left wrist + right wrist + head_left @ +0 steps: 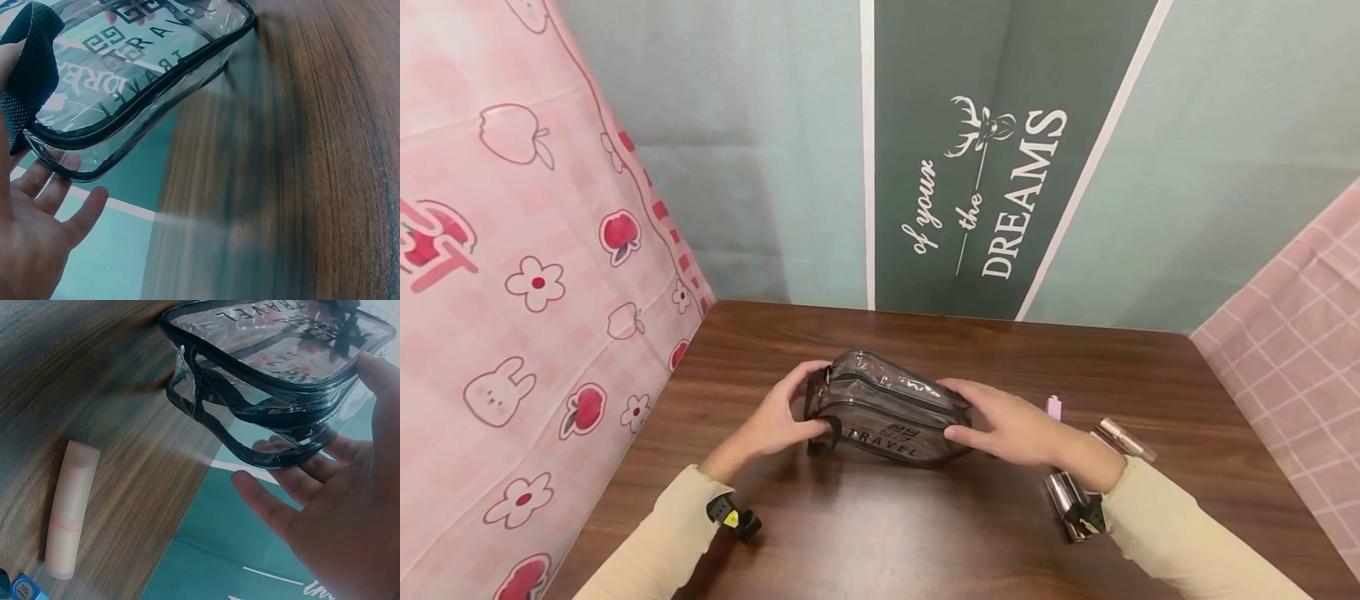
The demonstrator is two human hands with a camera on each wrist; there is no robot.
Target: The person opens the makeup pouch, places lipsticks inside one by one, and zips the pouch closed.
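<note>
A clear travel pouch with black piping and "TRAVEL" lettering (pixel 883 432) is at the middle of the wooden table. My left hand (pixel 780 417) grips its left end, near a black strap loop (pixel 34 69). At the opposite end my right hand (pixel 1000 421) holds the pouch, thumb at the front edge and fingers behind. A black zipper (pixel 287 419) runs along the pouch's side in the right wrist view. Through the transparent walls no contents can be made out clearly.
Right of the pouch lie a pale pink tube (pixel 72 509), a lilac item (pixel 1054 407), a rose-gold tube (pixel 1126 439) and shiny metallic items (pixel 1063 500), partly hidden by my right wrist. A blue-labelled item (pixel 28 587) shows too. Printed cloths (pixel 775 167) hang around the table (pixel 880 533).
</note>
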